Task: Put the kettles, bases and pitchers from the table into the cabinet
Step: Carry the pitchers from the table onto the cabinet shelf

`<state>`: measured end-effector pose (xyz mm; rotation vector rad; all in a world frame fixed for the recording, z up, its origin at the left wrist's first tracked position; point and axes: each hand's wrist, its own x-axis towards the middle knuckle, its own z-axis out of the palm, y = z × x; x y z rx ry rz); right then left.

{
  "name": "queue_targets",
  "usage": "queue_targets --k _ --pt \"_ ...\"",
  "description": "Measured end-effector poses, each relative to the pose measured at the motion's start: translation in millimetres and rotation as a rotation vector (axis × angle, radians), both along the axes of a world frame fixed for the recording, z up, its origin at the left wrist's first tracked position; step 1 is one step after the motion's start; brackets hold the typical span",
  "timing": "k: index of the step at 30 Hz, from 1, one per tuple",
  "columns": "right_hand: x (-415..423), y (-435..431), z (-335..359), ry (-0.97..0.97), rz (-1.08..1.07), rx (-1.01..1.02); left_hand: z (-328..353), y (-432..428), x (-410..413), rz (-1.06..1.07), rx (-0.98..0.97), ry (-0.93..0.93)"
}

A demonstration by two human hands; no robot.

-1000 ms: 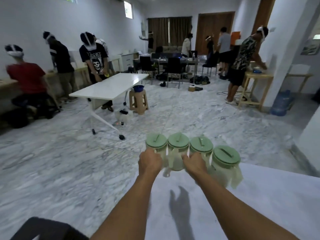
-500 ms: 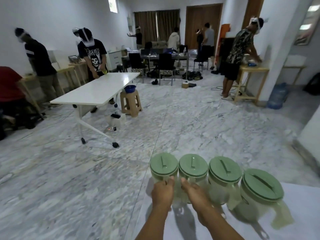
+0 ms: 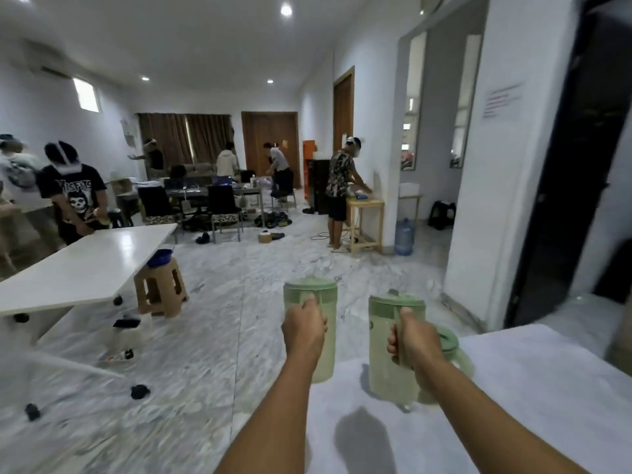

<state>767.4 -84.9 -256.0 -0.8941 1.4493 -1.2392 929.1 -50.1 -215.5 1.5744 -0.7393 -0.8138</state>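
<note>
Gripping handles, the left hand (image 3: 303, 331) held one translucent green plastic pitcher (image 3: 316, 328) and the right hand (image 3: 413, 340) another (image 3: 384, 357), both upright above the near white table (image 3: 513, 388); a third pitcher (image 3: 453, 350) sat just behind.

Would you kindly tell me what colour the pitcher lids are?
Pale green, on both held pitchers; the head view shows it.

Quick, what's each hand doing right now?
Left hand: closed around the handle of a green-lidded pitcher, lifted.
Right hand: closed around the handle of another green-lidded pitcher, lifted.
</note>
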Motion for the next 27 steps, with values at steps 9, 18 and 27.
queue_targets --k 9,18,27 --pt "-172.4 102.1 102.6 0.081 -0.437 -0.189 78.8 30.8 -170.9 -0.416 -0.174 -0.044" --pt "-439.4 298.1 134.9 0.204 -0.983 -0.218 105.7 132.7 -463.5 -0.909 -0.258 0.104" --pt "-663.6 439.4 157.5 0.309 -1.228 -0.189 126.6 255.9 -736.4 -1.292 -0.271 0.225"
